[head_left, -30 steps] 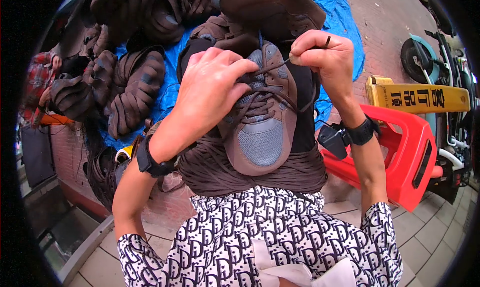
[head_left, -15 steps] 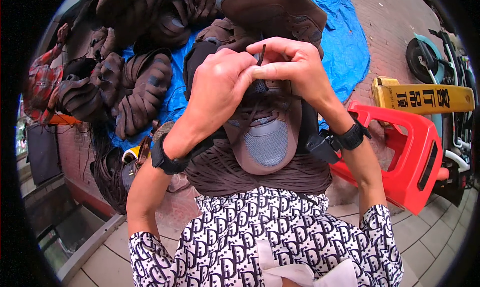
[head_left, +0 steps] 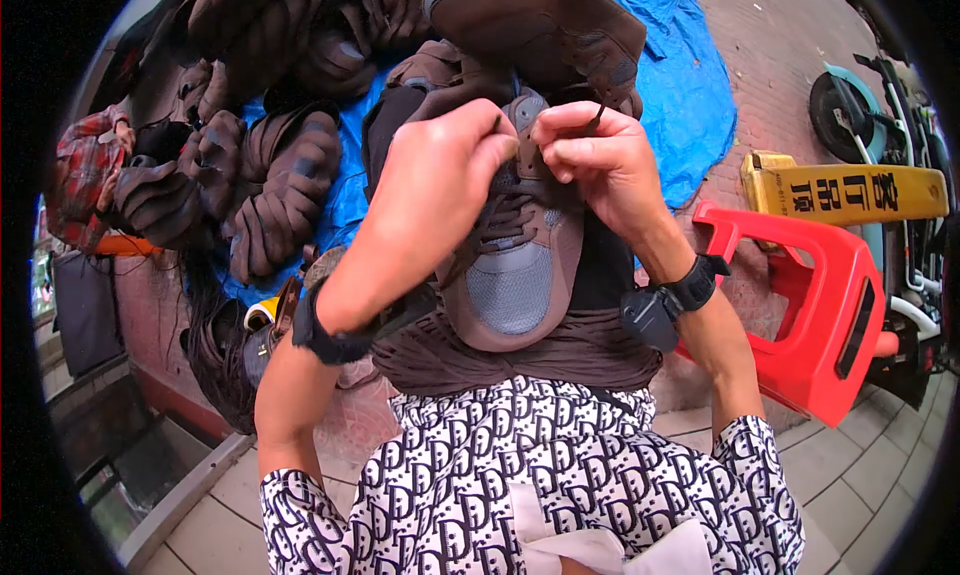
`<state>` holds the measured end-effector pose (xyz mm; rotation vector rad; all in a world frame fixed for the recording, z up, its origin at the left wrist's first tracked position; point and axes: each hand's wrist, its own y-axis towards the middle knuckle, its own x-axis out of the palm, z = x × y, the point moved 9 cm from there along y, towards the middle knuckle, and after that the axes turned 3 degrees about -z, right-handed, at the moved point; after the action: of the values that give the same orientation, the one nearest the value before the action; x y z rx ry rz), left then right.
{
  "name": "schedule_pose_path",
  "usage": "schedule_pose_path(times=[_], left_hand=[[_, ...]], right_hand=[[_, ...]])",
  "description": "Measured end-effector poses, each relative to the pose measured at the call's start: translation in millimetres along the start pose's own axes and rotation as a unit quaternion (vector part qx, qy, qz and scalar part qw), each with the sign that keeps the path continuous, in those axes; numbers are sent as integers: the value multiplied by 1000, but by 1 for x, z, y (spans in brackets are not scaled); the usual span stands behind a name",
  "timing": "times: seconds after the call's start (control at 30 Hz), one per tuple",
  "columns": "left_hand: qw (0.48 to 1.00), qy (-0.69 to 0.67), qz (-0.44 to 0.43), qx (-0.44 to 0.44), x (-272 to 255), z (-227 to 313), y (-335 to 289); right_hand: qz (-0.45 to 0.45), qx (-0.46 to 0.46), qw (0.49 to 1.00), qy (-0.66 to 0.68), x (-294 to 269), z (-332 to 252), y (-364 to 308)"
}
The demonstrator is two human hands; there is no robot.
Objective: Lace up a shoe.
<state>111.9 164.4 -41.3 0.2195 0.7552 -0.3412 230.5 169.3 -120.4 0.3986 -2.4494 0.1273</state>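
A brown shoe upper (head_left: 510, 290) with a blue-grey mesh toe lies over my lap, toe toward me. Dark brown lacing (head_left: 508, 220) crosses its front. At the left of the tongue, my left hand (head_left: 425, 190) is closed in a pinch on a shoelace, whose dark tip shows by the fingers. My right hand (head_left: 605, 165) pinches a shoelace at the other side, a short end sticking up above the fingers. Both hands are close to the top eyelets, a small gap between them. Under the toe, a bundle of brown laces (head_left: 450, 363) lies across my lap.
Stacked brown shoe uppers (head_left: 285, 180) lie on a blue tarp (head_left: 690, 85) ahead and left. A red plastic stool (head_left: 800, 375) and a yellow box (head_left: 850, 190) stand at right, near a parked two-wheeler (head_left: 850, 115). Far left is another person in a plaid sleeve (head_left: 85, 165).
My hands have moved apart from touching each other. The right hand has turned and dropped slightly, and the lacing now lies flatter on the shoe, which has shifted a little left.
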Motion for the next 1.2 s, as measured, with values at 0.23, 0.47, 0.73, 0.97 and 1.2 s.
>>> schedule_pose_path(times=[0.23, 0.47, 0.73, 0.97, 1.2], left_hand=[[988, -62, -84, -114, 21, -36, 5], [992, -87, -36, -79, 9, -21, -5], [968, -223, -81, -78, 22, -27, -13], [963, -243, -52, -108, 22, -30, -9], [947, -287, -53, -132, 24, -37, -10]], right_hand=[[-22, -245, 746, -619, 25, -39, -12], [-1, -295, 618, -729, 53, -43, -27], [13, -283, 459, -842, 79, -37, -21], [-5, -293, 448, -845, 86, -36, -20], [-30, -387, 584, -713, 81, -50, -31]])
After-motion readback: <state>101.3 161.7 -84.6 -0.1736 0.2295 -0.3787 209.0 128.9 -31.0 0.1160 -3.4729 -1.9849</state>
